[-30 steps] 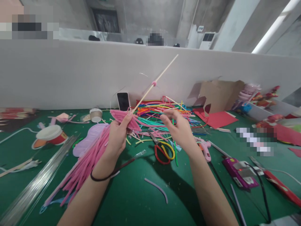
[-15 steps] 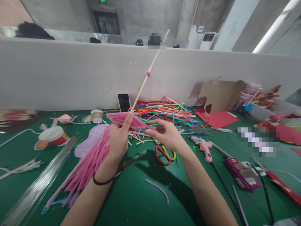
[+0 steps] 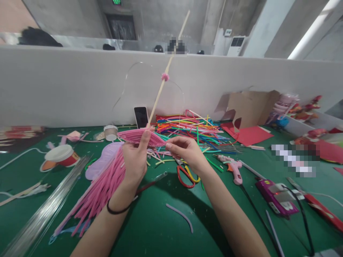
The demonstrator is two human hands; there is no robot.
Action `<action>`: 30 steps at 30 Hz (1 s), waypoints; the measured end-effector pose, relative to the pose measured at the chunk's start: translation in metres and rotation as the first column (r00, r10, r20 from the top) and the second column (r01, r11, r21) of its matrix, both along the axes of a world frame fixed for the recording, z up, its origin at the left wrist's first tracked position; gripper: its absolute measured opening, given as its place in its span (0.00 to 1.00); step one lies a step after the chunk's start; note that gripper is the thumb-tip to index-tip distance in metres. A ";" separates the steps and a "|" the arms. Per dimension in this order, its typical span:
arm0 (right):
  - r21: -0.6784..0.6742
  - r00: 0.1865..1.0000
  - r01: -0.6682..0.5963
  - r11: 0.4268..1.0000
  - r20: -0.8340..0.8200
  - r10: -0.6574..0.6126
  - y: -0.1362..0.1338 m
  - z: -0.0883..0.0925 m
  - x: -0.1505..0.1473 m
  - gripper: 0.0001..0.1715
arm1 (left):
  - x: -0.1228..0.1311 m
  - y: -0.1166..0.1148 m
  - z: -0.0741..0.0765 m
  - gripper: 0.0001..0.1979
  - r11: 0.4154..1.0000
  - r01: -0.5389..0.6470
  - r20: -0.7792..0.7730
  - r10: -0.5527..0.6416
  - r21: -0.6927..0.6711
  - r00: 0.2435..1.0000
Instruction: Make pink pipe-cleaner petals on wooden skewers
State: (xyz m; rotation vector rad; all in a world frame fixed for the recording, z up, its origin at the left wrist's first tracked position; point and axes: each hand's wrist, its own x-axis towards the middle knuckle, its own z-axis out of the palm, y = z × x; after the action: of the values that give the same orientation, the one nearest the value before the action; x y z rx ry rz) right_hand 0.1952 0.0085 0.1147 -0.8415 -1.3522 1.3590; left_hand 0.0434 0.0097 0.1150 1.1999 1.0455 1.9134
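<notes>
My left hand [image 3: 135, 159] is closed on a wing-shaped piece of pink pipe cleaners [image 3: 135, 136], its rows lying side by side, and its thumb presses on top. From the same grip a thin wooden stick [image 3: 157, 101] rises, tilted to the right. A small fuzzy pink ring [image 3: 165, 77] sits around the stick, with fine wire [image 3: 125, 84] curving out from it. My right hand [image 3: 189, 153] pinches the right tip of the pink piece. Below and left of my left wrist lies a bundle of pink pipe cleaners [image 3: 103, 189].
Scissors [image 3: 184, 178] lie below my right hand, colourful pipe cleaners [image 3: 184, 123] behind it. To the right are a pink glue gun [image 3: 232, 167] and a purple power strip [image 3: 277, 200]. A paper cup [image 3: 63, 155] and wire bundle [image 3: 50, 200] occupy the left. A white partition [image 3: 80, 85] stands behind.
The stick and its pink ring have shifted up and slightly left. My right fingers have drawn together at the tip of the pink piece. More of the curved wire shows.
</notes>
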 end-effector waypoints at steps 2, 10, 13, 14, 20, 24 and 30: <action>-0.005 0.999 0.043 0.999 -0.007 -0.043 0.004 -0.005 -0.003 0.17 | 0.001 -0.002 -0.001 0.15 1.000 -0.025 -0.063 0.025 -0.007 0.998; 0.019 0.982 0.189 0.982 -0.021 -0.189 0.024 -0.020 0.012 0.20 | 0.005 -0.008 0.002 0.11 0.999 0.034 -0.387 -0.032 -0.003 0.922; 0.038 0.983 0.183 0.982 -0.025 -0.182 0.034 -0.027 0.025 0.19 | 0.001 -0.001 0.000 0.16 0.972 0.229 -0.429 -0.230 -0.054 0.874; 0.046 0.983 0.181 0.982 -0.015 -0.181 0.037 -0.031 0.029 0.19 | 0.000 0.002 -0.002 0.17 0.941 0.322 -0.411 -0.334 -0.103 0.848; 0.196 0.958 0.207 0.958 0.157 -0.239 0.047 -0.042 0.044 0.19 | -0.013 0.016 -0.011 0.21 0.694 0.616 0.025 -0.656 -0.373 0.754; 0.329 0.912 0.201 0.923 0.280 -0.299 0.040 -0.037 0.037 0.18 | -0.021 0.018 -0.014 0.21 0.535 0.687 0.069 -0.763 -0.491 0.643; 0.477 0.887 0.189 0.858 0.291 -0.357 0.029 -0.031 0.023 0.13 | -0.029 0.022 -0.015 0.14 0.591 0.638 -0.058 -0.754 -0.493 0.654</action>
State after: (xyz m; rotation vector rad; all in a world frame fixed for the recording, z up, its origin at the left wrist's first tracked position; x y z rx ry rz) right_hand 0.2182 0.0371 0.0832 -0.9648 -1.6694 0.6418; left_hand 0.0146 0.0320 0.0999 1.3461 0.8597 0.8466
